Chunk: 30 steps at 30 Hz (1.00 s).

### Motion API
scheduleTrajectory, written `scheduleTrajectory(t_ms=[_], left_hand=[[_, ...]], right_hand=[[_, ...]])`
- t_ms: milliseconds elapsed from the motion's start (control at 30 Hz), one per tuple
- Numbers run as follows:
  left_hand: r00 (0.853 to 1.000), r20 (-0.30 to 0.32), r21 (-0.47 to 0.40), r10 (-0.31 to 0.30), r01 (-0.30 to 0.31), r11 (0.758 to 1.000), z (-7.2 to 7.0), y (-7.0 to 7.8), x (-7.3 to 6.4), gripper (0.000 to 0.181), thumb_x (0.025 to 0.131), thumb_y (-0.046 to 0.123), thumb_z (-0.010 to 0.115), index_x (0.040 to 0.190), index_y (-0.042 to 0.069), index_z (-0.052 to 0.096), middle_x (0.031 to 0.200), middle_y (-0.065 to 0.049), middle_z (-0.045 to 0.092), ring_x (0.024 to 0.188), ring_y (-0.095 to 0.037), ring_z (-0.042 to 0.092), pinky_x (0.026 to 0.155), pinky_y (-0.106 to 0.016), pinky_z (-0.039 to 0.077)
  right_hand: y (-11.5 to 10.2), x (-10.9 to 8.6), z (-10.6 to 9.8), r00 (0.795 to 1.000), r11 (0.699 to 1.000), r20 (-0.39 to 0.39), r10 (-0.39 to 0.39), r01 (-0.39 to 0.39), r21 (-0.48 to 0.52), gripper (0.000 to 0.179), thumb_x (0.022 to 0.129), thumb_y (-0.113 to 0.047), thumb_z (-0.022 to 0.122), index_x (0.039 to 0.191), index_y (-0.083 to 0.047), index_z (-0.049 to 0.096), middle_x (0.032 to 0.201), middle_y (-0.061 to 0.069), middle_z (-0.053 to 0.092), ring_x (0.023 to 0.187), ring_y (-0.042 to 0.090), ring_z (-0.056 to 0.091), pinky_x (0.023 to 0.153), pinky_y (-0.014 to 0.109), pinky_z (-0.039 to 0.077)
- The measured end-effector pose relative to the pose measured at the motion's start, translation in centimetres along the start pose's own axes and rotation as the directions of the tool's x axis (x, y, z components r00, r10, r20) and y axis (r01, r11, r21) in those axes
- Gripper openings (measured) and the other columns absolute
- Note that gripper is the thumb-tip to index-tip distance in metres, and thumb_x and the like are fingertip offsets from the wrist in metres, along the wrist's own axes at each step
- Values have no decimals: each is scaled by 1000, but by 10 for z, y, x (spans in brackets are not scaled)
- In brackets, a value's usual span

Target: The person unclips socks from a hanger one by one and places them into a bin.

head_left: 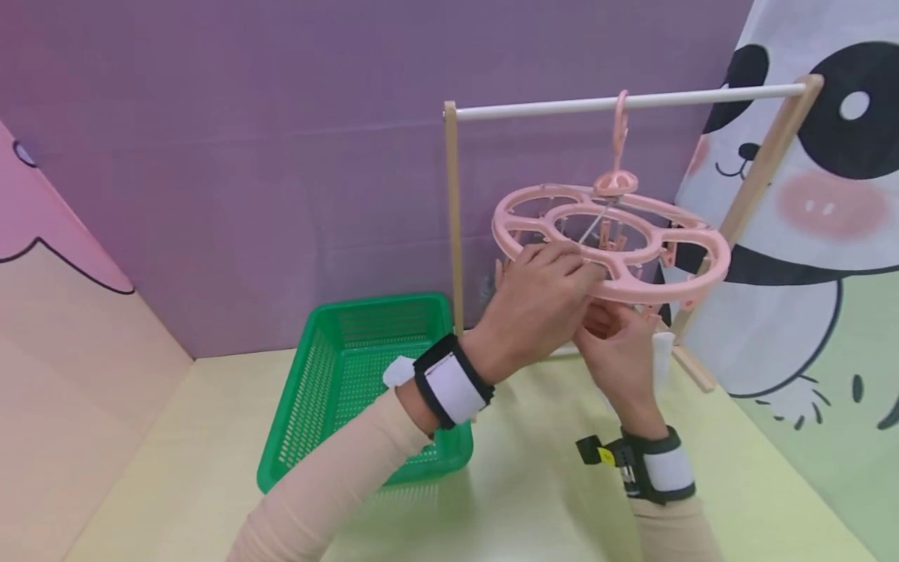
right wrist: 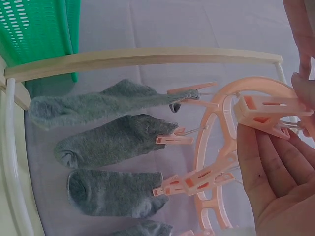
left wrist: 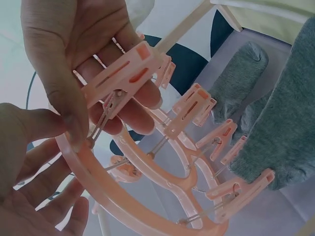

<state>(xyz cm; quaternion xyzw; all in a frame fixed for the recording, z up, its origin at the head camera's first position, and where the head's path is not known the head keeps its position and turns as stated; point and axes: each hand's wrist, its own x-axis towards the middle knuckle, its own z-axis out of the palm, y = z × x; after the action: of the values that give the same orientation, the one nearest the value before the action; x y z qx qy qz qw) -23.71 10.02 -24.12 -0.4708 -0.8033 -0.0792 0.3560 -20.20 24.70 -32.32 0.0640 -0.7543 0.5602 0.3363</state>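
Purple backdrop (head_left: 281, 156) behind, printed panda panel (head_left: 839, 215) to the right, pale yellow tabletop (head_left: 175, 468) beneath. At the centre of the work, one pink clip (left wrist: 122, 81), pinched between thumb and fingers of the right hand (head_left: 621, 351), just below the near rim of one round pink hanger (head_left: 653, 293); no fabric visible in its jaws, degree of squeeze impossible to judge. Left hand (head_left: 541, 289) curled over the same rim, thumb to one side, fingers to the other, presumably to steady the freely hung hanger. Around it, further clips (left wrist: 176, 128), too overlapped for a sure count. Below, at least four grey socks (right wrist: 115, 142), the fourth cut off by the edge of the right wrist view; three plainly suspended from clips, side by side, probably spread for airing. Hanger hooked over one white bar (head_left: 541, 107) between two wooden posts (head_left: 453, 211), apparently for clearance above the tabletop. Farther out, to the left, one green basket (head_left: 298, 390), likely set there for easy reach. Two white pieces (head_left: 399, 372), material uncertain: one at the basket, beside the left wrist strap (head_left: 455, 389); another behind the right hand. Wrist straps: two, one per arm.
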Motion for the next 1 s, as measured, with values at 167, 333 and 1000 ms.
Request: scheduleTrajectory(t_ms=[167,333,1000], left_hand=[[1000,-12,-20,-1,1,1000,1,-2,0,25,109,19,54,125,16,73,127,0,75,129,-19,64,113,-33,49],[1000,-10,12,5,-5,1000,3,-5,-1,21,107,17,57,122,14,72,123,-2,74,125,-19,64,109,-30,51],[997,-65,-17,-42,41,999,11,-16,-9,17,105,14,59,115,7,71,120,-8,73,120,-24,66,108,-33,53]], right_hand=[[-2,0,0,999,999,30,-35,35,3,47,91,7,73,137,3,65,103,-34,69,95,-8,71,84,11,57],[-2,0,1,996,996,60,-60,63,-59,47,91,5,75,137,2,65,110,-4,79,93,-11,70,82,11,57],[-34,-2,-128,976,859,166,144,-40,-511,42,96,-30,78,135,-17,69,109,-34,67,96,-24,61,79,2,50]])
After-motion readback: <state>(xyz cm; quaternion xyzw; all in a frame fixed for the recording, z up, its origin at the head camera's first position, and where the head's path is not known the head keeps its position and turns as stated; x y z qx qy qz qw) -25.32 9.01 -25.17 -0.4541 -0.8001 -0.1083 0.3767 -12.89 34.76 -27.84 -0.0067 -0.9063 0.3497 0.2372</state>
